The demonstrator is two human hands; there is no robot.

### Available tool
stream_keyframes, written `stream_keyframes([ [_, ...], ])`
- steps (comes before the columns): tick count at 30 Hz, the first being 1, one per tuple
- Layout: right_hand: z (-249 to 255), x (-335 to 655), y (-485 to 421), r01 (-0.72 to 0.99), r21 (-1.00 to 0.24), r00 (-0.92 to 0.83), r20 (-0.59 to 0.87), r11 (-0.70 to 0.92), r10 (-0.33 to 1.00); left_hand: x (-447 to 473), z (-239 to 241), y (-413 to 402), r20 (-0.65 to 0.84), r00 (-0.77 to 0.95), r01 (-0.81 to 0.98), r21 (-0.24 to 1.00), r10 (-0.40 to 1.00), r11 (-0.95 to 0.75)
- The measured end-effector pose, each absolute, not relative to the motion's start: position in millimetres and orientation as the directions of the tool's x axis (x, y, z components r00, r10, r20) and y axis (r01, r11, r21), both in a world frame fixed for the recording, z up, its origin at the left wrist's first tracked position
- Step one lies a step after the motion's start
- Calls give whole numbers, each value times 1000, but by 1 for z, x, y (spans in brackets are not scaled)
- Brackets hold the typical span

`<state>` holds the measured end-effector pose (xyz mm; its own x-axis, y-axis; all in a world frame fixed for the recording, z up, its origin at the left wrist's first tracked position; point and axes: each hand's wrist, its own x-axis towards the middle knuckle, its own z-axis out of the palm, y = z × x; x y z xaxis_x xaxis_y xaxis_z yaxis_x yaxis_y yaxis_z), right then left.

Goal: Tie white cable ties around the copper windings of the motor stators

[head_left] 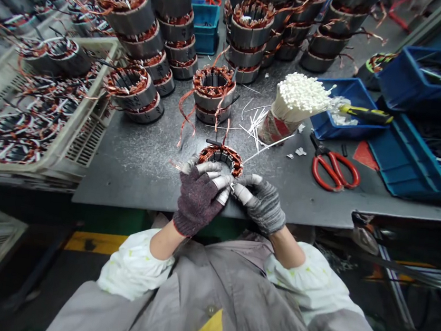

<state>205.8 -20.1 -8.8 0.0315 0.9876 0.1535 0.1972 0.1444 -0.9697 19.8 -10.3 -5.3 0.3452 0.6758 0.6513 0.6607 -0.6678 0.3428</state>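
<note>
A motor stator (223,157) with copper windings sits on the dark bench top in front of me. My left hand (201,198), in a maroon knit glove with white-wrapped fingertips, is closed over its near left rim. At the near right rim, my right hand (261,202), in a grey glove, pinches a white cable tie (268,148) whose tail sticks up to the right. Both hands' fingertips nearly meet there, and they partly hide the winding. Behind stands another wound stator (213,98) with loose copper leads.
Stacked stators (160,26) line the back. A can of white cable ties (279,120) stands behind my right hand, with loose ties beside it. Red-handled cutters (335,170), a yellow-black tool (365,114) and blue bins (424,157) are at right; a filled crate (88,134) is at left.
</note>
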Motion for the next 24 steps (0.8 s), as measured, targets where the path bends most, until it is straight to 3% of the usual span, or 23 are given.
stream_keyframes([
  [14, -12, 207, -19, 202, -973, 12, 119, 114, 993, 21, -3, -11, 597, 356, 683, 358, 719, -636],
  [20, -21, 208, -12, 343, -913, -39, 220, 220, 975, 18, -1, -12, 579, 379, 680, 356, 722, -641],
  [24, -21, 215, -9, 441, -810, -213, 326, 388, 921, 16, -2, -12, 585, 404, 662, 343, 703, -666],
])
